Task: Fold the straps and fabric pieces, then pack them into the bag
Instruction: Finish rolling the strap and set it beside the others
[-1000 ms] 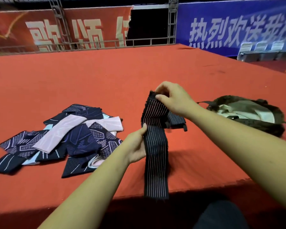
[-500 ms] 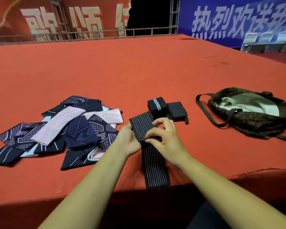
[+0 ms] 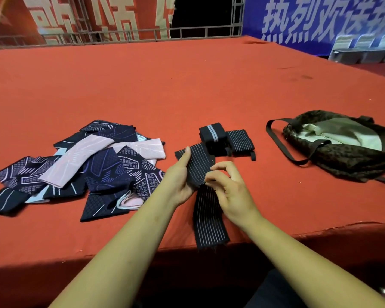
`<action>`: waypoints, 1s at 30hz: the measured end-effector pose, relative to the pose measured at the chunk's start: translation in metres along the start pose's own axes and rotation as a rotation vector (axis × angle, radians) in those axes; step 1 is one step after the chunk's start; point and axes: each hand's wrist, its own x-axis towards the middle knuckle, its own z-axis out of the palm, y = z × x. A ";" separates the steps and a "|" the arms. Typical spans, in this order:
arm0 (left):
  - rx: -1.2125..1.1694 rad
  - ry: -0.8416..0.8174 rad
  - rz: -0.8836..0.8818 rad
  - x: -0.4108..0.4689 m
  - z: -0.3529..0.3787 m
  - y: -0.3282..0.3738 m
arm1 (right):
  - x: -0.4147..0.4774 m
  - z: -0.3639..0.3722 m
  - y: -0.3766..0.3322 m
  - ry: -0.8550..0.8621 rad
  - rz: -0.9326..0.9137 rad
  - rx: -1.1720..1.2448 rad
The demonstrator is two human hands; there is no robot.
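A black pinstriped strap (image 3: 209, 221) lies on the red table, its near end hanging over the front edge. My left hand (image 3: 179, 176) holds the strap's folded upper part, thumb on top. My right hand (image 3: 229, 190) pinches the strap at the fold with thumb and forefinger. Two folded black straps (image 3: 226, 138) sit just behind my hands. A heap of navy patterned and pink fabric pieces (image 3: 80, 170) lies to the left. The dark furry bag (image 3: 342, 150) lies open at the right, its pale lining showing.
The red cloth-covered table (image 3: 187, 90) stretches far back. Its front edge runs just below my hands. The bag's black carrying strap (image 3: 282, 150) loops out to the left on the table. Banners and a metal railing stand behind.
The strap was held up in the air a second ago; it now lies on the table with its upper part folded over. My right hand came down from the strap's top to the fold.
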 end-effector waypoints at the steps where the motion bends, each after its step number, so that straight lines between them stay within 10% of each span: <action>1: -0.017 -0.006 0.006 -0.001 0.002 -0.001 | -0.001 -0.001 0.000 0.010 -0.029 -0.012; 10: -0.007 -0.089 -0.123 0.002 -0.002 -0.011 | -0.005 -0.005 0.013 -0.166 -0.059 -0.106; 17: 0.302 -0.374 -0.143 -0.008 -0.018 -0.026 | 0.029 -0.020 0.019 -0.057 0.281 -0.125; 30: 0.125 -0.271 -0.063 -0.006 -0.029 -0.029 | 0.045 -0.032 0.013 0.006 0.316 0.027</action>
